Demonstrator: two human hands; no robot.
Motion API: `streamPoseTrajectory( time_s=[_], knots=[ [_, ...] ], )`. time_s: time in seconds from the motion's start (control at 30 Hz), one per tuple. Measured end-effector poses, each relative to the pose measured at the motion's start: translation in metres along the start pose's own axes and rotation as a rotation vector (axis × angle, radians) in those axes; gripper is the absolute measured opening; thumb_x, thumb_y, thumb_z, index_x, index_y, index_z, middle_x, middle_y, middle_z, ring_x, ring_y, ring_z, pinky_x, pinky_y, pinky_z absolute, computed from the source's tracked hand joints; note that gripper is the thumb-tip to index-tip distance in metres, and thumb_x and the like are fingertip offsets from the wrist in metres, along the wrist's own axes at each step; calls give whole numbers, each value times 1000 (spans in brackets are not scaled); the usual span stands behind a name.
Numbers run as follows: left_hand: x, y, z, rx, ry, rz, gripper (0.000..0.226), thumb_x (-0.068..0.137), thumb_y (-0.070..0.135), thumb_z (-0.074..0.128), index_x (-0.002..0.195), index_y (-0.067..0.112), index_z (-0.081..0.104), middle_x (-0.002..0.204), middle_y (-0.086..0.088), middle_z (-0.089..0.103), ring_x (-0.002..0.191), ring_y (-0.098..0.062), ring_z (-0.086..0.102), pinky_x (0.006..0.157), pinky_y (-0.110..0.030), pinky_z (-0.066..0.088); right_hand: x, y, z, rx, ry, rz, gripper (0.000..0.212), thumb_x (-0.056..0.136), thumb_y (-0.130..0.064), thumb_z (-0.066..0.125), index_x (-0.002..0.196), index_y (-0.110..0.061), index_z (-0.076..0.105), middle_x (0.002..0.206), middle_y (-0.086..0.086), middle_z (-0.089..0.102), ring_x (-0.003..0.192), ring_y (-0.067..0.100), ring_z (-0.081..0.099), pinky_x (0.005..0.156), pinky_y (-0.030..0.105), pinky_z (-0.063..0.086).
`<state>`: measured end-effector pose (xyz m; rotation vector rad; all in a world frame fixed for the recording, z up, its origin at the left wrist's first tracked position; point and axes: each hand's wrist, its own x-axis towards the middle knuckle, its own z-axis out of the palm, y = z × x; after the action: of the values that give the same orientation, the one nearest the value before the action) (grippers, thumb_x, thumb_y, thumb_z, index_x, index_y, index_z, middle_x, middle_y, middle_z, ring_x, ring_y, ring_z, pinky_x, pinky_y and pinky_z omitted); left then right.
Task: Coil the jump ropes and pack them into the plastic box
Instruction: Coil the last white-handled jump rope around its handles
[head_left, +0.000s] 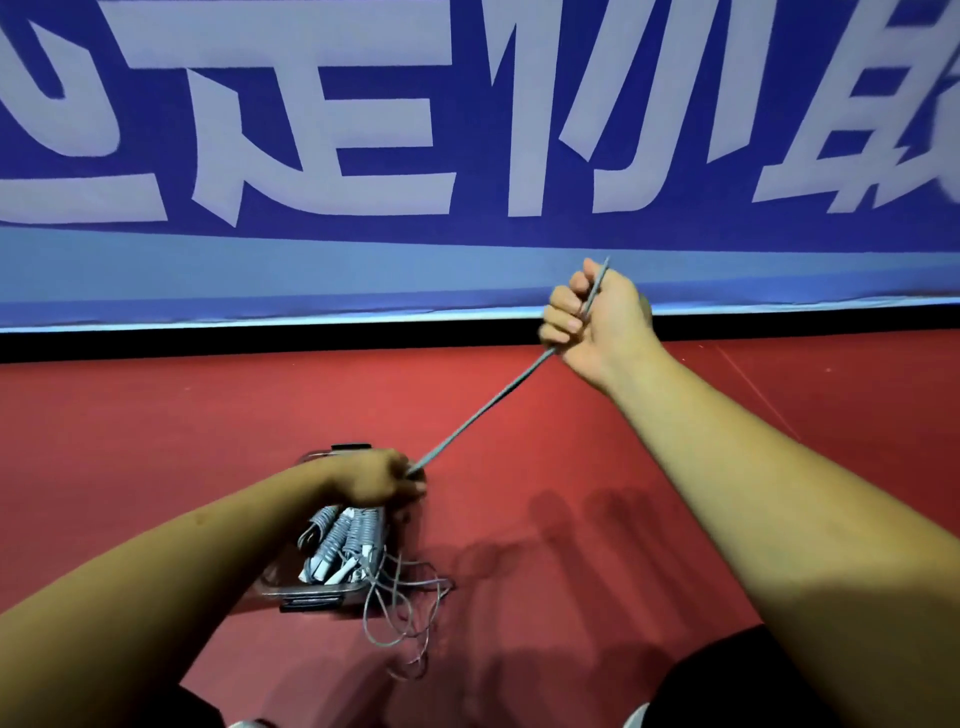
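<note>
The person's right hand (592, 312) was raised in front of the blue banner with large white characters (363, 130), fingers curled tight round a thin grey jump rope (483, 410), while the left hand (382, 478) gripped the same rope lower down, above the box, so it ran taut between the two well-separated hands. Below the left hand, on the red floor (571, 441), sat a clear plastic box with dark latches (311, 597) holding several coiled grey ropes (343, 535), and a loose tangle of grey cord (405, 608) spilled over its right side onto the floor.
</note>
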<state>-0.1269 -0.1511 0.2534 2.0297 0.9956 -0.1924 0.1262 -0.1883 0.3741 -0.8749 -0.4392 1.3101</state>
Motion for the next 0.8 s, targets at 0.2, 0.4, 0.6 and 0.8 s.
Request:
streamPoseTrajectory(
  time_s=[0.2, 0.4, 0.6, 0.8],
  knots=[
    [-5, 35, -38, -85, 545, -46, 13, 99, 15, 53, 88, 9, 55, 63, -3, 52, 51, -17, 43, 50, -25, 35, 12, 16, -64, -1879, -248, 117, 36, 84, 4, 41, 114, 6, 61, 114, 22, 66, 105, 34, 61, 92, 42, 50],
    [-17, 76, -40, 57, 437, 54, 14, 93, 19, 62, 82, 11, 63, 59, 0, 49, 50, -16, 43, 45, -23, 35, -19, 45, -8, -1439, -559, 4, 46, 85, -17, 69, 128, -9, 56, 126, 10, 63, 115, 17, 58, 103, 37, 43],
    [-20, 73, -47, -124, 388, 115, 16, 93, 15, 64, 79, 11, 61, 60, -1, 49, 55, -15, 43, 53, -24, 36, -31, 63, 10, -1056, -494, 154, 10, 99, -10, 51, 94, -2, 57, 62, 5, 52, 47, 15, 49, 49, 23, 46],
    [-20, 16, -54, -72, 363, 57, 20, 97, 5, 55, 81, 15, 61, 76, -9, 65, 70, -16, 61, 74, -29, 48, -23, 26, 19, -597, -337, -121, 26, 99, -2, 38, 79, -3, 56, 46, -5, 33, 40, 6, 20, 40, 14, 15]
  ],
)
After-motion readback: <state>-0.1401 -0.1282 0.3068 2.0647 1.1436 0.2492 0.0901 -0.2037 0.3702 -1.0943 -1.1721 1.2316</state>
